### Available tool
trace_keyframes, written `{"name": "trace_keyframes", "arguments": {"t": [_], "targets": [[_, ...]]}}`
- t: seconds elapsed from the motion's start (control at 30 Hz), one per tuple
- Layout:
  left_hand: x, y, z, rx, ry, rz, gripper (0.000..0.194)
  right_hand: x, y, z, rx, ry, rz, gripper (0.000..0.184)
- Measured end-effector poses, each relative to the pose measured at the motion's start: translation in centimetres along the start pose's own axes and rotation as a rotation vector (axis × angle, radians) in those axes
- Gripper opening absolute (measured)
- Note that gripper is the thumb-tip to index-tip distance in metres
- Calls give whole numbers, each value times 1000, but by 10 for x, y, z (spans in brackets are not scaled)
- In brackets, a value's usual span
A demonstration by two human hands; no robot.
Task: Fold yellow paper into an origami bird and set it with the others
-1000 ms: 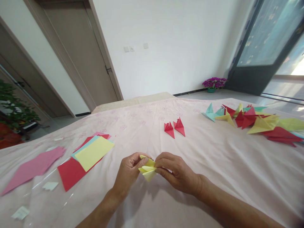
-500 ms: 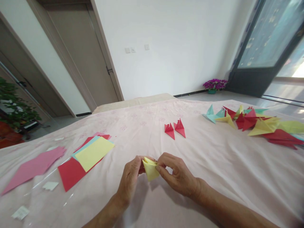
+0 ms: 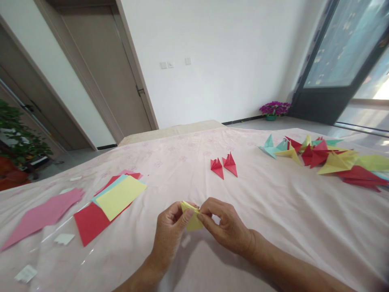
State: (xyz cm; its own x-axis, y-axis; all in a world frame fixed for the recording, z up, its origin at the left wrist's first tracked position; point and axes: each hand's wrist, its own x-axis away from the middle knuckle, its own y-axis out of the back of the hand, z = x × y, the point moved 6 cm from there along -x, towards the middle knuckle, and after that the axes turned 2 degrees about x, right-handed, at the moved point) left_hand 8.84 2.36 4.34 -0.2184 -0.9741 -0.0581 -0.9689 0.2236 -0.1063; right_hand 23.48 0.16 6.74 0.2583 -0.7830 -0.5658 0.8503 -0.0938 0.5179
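- The left hand (image 3: pixel 172 227) pinches a small folded yellow paper piece (image 3: pixel 193 224) from the left, thumb lying across its near face.
- The right hand (image 3: pixel 227 227) nips the same piece's upper right edge between thumb and fingers.
- That piece sits between both hands, in front of the pale pink flower-printed cloth (image 3: pixel 173 174).
- Beyond the hands I see two red folded-paper birds (image 3: pixel 216 168) standing side by side.
- Off to the left, a flat yellow paper rectangle (image 3: pixel 121 196) overlaps blue and red sheets, with pink paper sheets (image 3: pixel 45 217) beside them.
- Far right lies a multicoloured heap of folded paper (image 3: pixel 337 160).
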Motion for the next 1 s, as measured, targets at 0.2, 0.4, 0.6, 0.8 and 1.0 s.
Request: {"name": "trace_keyframes", "arguments": {"t": [0.2,0.4,0.6,0.8,1.0], "targets": [[1,2,-1,35,1,-63,30,3,-1,-4,-29,-47,-80,10],[2,8,5,56,-20,-131,28,6,-5,-12,-106,-117,-81,21],[4,9,1,106,-130,-174,20,7,-6,-11,-151,-65,-112,32],[9,10,-2,140,-244,-188,16,4,-2,-4,-159,-82,-126,20],[13,10,-7,144,-318,-217,19,3,0,2,-151,-65,-102,10]]}}
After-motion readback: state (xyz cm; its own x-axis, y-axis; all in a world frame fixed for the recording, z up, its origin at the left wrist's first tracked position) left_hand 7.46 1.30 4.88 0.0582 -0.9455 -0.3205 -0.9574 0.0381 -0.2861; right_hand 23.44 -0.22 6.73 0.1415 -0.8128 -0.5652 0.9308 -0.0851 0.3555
